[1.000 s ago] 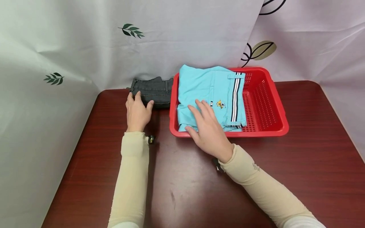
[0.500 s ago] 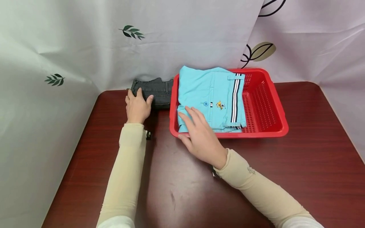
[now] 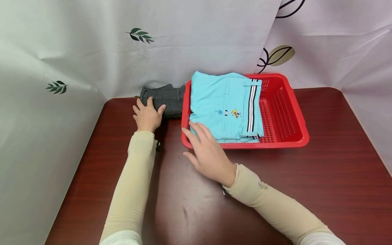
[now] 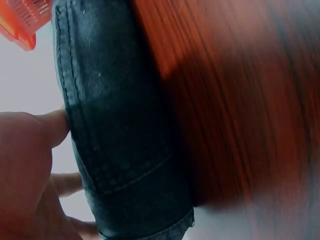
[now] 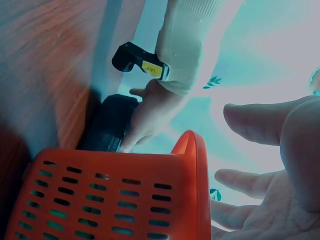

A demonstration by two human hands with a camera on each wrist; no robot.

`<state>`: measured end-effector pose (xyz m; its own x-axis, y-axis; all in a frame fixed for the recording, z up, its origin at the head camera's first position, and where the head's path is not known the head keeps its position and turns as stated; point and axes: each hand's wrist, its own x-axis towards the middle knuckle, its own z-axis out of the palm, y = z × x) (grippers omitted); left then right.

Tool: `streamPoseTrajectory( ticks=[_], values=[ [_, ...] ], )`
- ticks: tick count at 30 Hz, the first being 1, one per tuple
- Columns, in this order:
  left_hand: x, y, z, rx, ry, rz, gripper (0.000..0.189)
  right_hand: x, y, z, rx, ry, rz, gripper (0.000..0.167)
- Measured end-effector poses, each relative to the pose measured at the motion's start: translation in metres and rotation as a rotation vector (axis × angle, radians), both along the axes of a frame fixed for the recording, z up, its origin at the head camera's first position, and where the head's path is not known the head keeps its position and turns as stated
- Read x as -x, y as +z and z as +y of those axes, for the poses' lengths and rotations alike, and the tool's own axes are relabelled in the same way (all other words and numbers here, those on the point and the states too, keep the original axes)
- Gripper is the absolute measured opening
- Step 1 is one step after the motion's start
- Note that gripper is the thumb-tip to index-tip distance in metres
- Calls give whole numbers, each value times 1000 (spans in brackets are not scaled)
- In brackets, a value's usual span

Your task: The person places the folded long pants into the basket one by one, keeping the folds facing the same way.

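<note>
A folded dark grey pair of jeans [image 3: 166,99] lies at the table's back edge, just left of a red plastic basket [image 3: 284,142]. My left hand [image 3: 148,115] rests on its near left part, fingers straight on top and thumb along the front edge. The left wrist view shows the jeans [image 4: 125,140] close up with my fingertips [image 4: 60,182] past them. A folded turquoise garment [image 3: 225,102] with black and white stripes fills the basket's left half. My right hand [image 3: 207,152] hovers with relaxed fingers spread over the basket's front left corner [image 5: 192,165], holding nothing.
The dark red wooden table [image 3: 321,190] is ringed by white curtains printed with leaves [image 3: 141,33], close behind the jeans and the basket. The basket's right half [image 3: 280,114] holds nothing. Small dark wrist cameras [image 5: 135,60] sit under both sleeves.
My right hand slid back and left off the turquoise garment to the basket's front left corner. My left hand edged forward onto the jeans.
</note>
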<state>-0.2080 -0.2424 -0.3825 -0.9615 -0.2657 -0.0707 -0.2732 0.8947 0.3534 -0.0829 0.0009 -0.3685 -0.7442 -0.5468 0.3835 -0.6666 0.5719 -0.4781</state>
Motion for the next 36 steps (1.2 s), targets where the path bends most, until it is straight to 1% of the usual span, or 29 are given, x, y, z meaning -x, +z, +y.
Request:
streamPoseTrajectory(
  ticks=[4,10,13,19,23,26,31,36],
  values=[
    [2,-2,-8,-21,-28,16,73,-2,0,-2,-6,5,-20,70],
    [2,-8,-24,-120,-63,15,71,-5,-1,-4,-3,18,-44,72],
    [1,-10,-28,-140,-80,10,70,-6,-2,-3,-3,19,-36,71],
    [-1,-8,-32,-142,-85,-2,65,-8,-1,-3,10,41,-6,69],
    [-3,-6,-36,-140,-102,-3,65,-11,0,-4,20,58,8,67],
    [-4,-6,-40,-142,-125,1,64,-13,1,-5,39,78,-7,67],
    [-6,-7,-46,-131,-167,6,63,-19,2,-7,72,125,-58,66],
    [-9,-7,-52,-121,-203,9,63,-23,2,-10,83,163,-66,61]
  ],
)
